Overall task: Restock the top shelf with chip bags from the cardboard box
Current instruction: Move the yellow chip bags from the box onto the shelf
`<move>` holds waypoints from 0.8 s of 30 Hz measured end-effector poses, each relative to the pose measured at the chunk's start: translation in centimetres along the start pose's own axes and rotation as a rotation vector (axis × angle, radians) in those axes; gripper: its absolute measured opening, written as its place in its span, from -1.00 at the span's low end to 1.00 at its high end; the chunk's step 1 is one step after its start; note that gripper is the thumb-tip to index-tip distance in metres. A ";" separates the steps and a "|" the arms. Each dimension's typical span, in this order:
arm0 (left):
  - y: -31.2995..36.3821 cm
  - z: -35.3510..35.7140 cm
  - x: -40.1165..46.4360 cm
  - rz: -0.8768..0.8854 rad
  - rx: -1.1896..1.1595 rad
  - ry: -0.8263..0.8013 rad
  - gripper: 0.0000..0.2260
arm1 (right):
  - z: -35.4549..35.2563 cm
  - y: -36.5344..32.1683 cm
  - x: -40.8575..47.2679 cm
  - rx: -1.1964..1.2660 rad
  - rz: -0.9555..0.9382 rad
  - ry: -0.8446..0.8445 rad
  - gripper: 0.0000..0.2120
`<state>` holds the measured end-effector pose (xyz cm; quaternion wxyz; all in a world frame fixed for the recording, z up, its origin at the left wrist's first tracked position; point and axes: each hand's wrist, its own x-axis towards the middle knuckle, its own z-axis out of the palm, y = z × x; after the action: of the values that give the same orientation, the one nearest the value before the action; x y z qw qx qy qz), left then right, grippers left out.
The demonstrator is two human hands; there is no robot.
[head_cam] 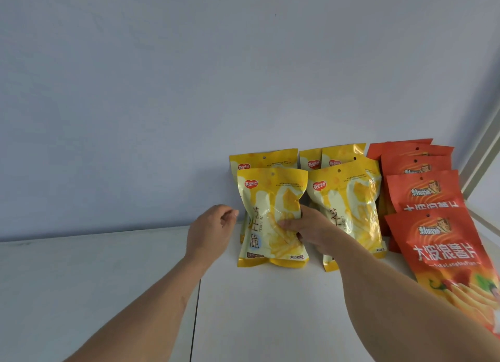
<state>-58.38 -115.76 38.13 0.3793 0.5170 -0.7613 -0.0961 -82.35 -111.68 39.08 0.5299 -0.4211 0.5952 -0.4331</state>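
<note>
Fingers of my right hand [305,227] grasp the front yellow chip bag [272,218], standing upright on the white shelf [257,307] beside more yellow bags and orange bags [443,253], while my left hand [212,230] hovers alongside, loosely curled, holding nothing.

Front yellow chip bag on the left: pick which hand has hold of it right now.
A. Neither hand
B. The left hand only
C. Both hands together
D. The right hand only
D: the right hand has its fingers curled round the right edge of the front yellow chip bag, while the left hand hovers just left of it, holding nothing.
</note>
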 end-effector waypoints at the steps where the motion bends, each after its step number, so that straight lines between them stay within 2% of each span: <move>1: -0.1 0.0 -0.2 0.010 0.004 -0.007 -0.79 | -0.1 0.2 0.4 -0.014 0.002 0.019 -0.61; 3: -0.2 0.2 -0.5 0.018 0.020 -0.033 -0.79 | 0.0 0.3 0.9 -0.042 -0.001 0.044 -0.52; 8: 0.0 1.0 -1.5 0.018 0.061 -0.116 -0.79 | 0.6 0.4 1.8 -0.103 0.002 0.091 -0.44; 15: 1.8 0.3 -2.3 0.020 0.148 -0.272 -0.76 | 2.2 -0.6 -0.1 -0.349 0.033 0.369 -0.28; 18: 2.9 -0.6 -3.1 0.028 0.227 -0.306 -0.74 | 3.5 -1.0 -1.8 -0.498 0.061 0.437 -0.18; 21: 3.8 -2.0 -4.8 0.063 0.331 -0.311 -0.71 | 4.9 -0.8 -4.0 -0.603 0.022 0.470 -0.29; 24: 4.0 -4.2 -7.5 0.181 0.551 -0.300 -0.70 | 7.0 0.6 -7.5 -0.989 -0.141 0.538 -0.46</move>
<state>-57.05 -106.49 39.61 0.1157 0.5104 -0.8490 0.0728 -74.75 -104.84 40.06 0.0689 -0.5327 0.8117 -0.2294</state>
